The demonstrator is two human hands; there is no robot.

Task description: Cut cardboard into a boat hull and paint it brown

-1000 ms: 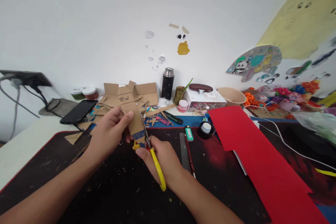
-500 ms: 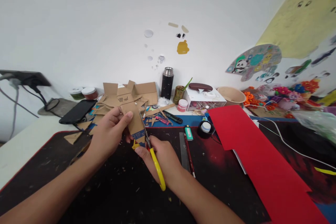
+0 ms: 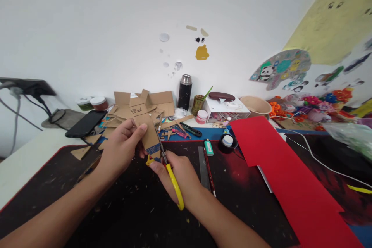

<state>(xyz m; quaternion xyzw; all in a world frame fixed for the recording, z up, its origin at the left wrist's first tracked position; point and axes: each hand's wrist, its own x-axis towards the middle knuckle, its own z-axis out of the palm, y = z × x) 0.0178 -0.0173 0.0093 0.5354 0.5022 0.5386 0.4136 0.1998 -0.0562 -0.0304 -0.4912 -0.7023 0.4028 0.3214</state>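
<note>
My left hand (image 3: 120, 149) pinches a brown cardboard piece (image 3: 149, 133) with a blue printed strip at its lower edge, holding it upright above the dark desk mat (image 3: 124, 209). My right hand (image 3: 181, 178) is closed through the yellow handles of a pair of scissors (image 3: 171, 174). The metal blades run up along the right edge of the cardboard piece, into it.
A pile of cut cardboard (image 3: 142, 104) lies behind the hands, a black phone (image 3: 85, 123) to its left. A ruler (image 3: 203, 166), a green lighter (image 3: 208, 147), a tape roll (image 3: 228, 142) and a large red sheet (image 3: 287, 178) lie to the right. A black flask (image 3: 185, 92) stands by the wall.
Hardly anything differs; both hands, the cardboard and the scissors stay in place, with only a slight shift of the view.
</note>
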